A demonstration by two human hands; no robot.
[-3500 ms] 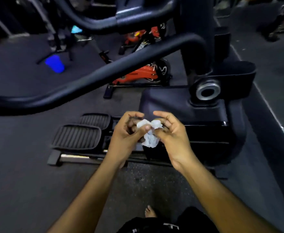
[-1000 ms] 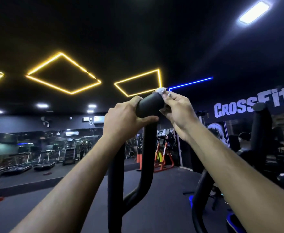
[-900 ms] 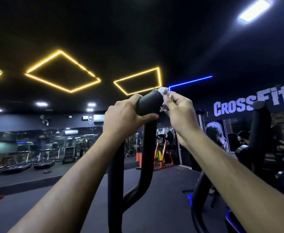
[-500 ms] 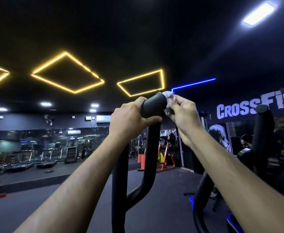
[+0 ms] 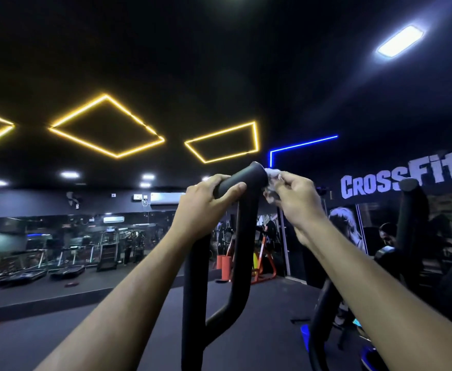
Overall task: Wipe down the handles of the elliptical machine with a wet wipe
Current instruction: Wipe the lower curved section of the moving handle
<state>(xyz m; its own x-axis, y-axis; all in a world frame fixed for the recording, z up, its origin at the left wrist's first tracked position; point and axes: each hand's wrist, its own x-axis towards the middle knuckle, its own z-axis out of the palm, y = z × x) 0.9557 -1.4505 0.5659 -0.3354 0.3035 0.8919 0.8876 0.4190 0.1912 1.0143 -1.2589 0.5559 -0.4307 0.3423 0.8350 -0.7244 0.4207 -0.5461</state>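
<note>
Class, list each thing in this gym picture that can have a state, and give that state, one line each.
left hand: grips the near handle.
right hand: pinches the wet wipe.
wet wipe: crumpled, pressed against the handle's end.
near handle: upright, held.
far handle: upright, untouched.
ceiling lights: lit.

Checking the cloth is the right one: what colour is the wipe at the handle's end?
White, bunched in the right hand; the wet wipe shows best in the head view.
</note>
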